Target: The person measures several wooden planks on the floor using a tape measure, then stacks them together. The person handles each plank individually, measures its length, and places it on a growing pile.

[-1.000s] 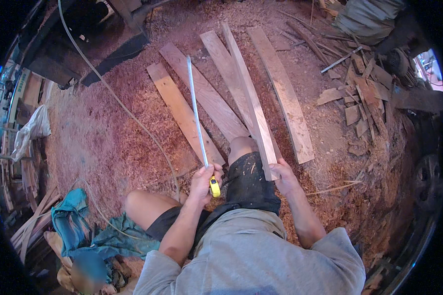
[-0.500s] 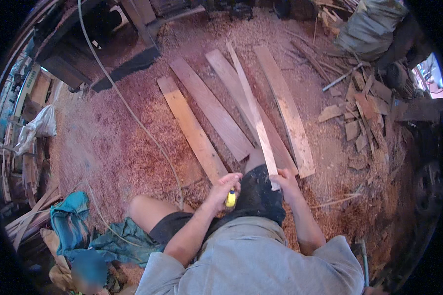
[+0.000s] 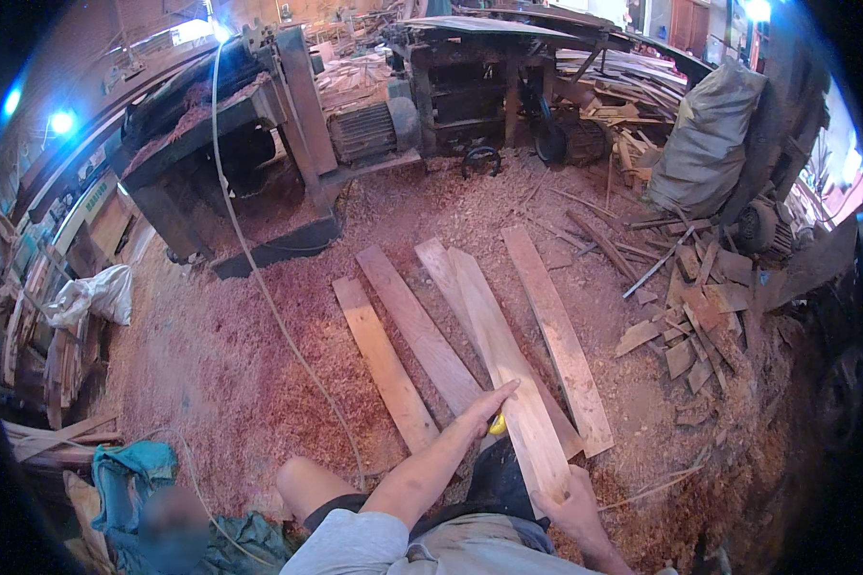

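Note:
A long pale wooden board (image 3: 516, 383) slants away from me, its near end above my lap. My right hand (image 3: 568, 504) is closed around that near end, thumb on the face. My left hand (image 3: 487, 412) has its fingers against the board's left side, closed on a small yellow tool (image 3: 498, 424) mostly hidden by the palm; its kind is not clear. Another board (image 3: 439, 268) lies partly under the held one. To the left are a reddish-brown plank (image 3: 418, 328) and an orange-toned plank (image 3: 385, 369); a further plank (image 3: 558, 340) lies to the right.
Sawdust and shavings cover the floor (image 3: 240, 383). A cable (image 3: 276, 316) runs down the left side. Beyond stand a dark machine frame (image 3: 268, 254) and a motor (image 3: 364, 131). Wood scraps (image 3: 695, 311) and a full grey sack (image 3: 710, 144) are at right; teal cloth (image 3: 129, 474) lies lower left.
The view has tilted up, showing more machinery. The held board has turned from its narrow edge to its broad face. My left hand has moved right and forward to the board, with the yellow tool.

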The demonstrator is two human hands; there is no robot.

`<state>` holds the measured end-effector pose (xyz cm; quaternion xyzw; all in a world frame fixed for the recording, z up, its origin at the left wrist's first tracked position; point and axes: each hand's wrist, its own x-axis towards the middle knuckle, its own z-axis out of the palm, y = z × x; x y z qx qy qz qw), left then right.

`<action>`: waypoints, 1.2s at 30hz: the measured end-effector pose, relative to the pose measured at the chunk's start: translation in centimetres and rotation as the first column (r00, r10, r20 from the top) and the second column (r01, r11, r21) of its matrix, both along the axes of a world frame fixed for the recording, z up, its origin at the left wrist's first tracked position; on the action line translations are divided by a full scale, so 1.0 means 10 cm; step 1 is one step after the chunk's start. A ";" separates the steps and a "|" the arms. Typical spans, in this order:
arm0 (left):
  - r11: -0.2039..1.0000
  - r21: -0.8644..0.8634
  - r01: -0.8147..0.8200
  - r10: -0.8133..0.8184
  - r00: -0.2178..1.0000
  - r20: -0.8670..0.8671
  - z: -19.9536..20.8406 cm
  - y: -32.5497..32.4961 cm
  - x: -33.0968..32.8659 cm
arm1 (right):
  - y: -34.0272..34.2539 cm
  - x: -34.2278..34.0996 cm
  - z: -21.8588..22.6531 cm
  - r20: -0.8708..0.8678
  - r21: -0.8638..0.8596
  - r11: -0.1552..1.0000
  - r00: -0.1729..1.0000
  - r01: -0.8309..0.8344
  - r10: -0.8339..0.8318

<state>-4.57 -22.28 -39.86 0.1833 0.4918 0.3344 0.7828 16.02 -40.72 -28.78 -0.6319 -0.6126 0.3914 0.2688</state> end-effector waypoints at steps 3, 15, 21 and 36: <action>0.991 0.130 0.027 -0.014 0.995 -0.102 -0.12 0.21 -0.31 | 0.03 0.05 -0.16 -0.654 -0.288 0.939 0.678 0.189 -0.337; 0.966 0.023 -0.258 0.254 0.960 0.119 -0.07 0.55 -0.36 | 0.56 -0.38 0.08 -0.857 -0.302 0.951 0.416 0.072 -0.304; 0.929 0.124 -0.348 0.334 0.935 0.124 -0.04 0.52 -0.02 | 0.69 -0.24 0.09 -0.807 -0.585 0.800 0.004 0.132 -0.590; 0.528 0.830 -0.181 0.315 0.949 0.006 2.07 3.01 -0.05 | 4.01 -0.70 0.94 -0.996 0.087 0.988 0.019 0.124 0.086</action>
